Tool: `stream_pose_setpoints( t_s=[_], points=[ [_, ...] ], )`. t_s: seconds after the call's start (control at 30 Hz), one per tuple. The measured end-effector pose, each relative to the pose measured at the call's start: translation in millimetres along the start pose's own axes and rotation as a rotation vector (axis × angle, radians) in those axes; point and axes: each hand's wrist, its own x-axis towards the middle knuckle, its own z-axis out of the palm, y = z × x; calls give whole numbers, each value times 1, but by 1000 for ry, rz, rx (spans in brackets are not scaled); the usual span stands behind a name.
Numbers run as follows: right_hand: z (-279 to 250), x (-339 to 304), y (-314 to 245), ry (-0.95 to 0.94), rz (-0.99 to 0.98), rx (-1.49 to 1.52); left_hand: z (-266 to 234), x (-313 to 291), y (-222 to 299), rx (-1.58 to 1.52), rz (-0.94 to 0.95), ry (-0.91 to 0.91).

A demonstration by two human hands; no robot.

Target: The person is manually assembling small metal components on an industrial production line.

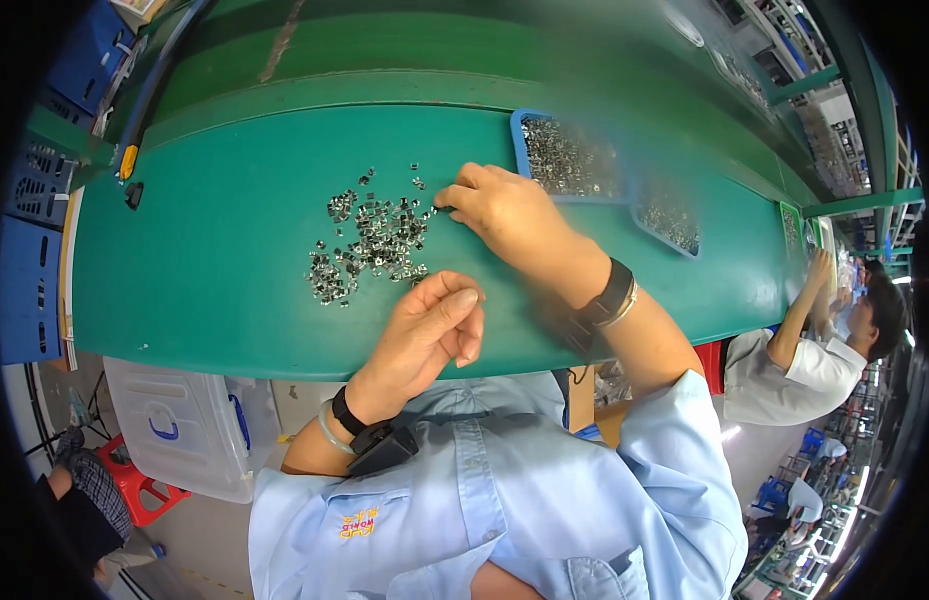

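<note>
A loose pile of small shiny metal parts (387,238), some with dark faces, lies spread on the green tabletop (225,240). My right hand (505,212) reaches in at the pile's right edge, thumb and fingertips pinched on a small dark-and-silver metal part. Nearer to me, my left hand (425,335) hovers just below the pile with its fingers curled in and the thumb against them. Whatever sits between those fingertips, if anything, is too small or hidden to make out.
Beyond my right hand stands a blue tray (523,150) full of similar metal parts, partly blurred. A second blue-rimmed tray (665,225) sits beside it. A yellow-and-black tool (130,162) lies at the far left. One co-worker (800,370) works farther along the table at right.
</note>
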Motion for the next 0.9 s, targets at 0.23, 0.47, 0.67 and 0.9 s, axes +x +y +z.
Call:
stream_pose_setpoints(
  t_s=[0.23,0.47,0.67,0.9],
  points=[
    [-13,-24,-15,69,67,213,0,-1,2,-87,13,13],
    [-21,-68,-42,204,26,274,10,4,-4,15,44,92],
    [-17,-86,-50,270,178,467,15,5,-9,62,22,91],
    [-20,-96,-54,300,252,599,23,2,-12,135,38,77]
  ],
)
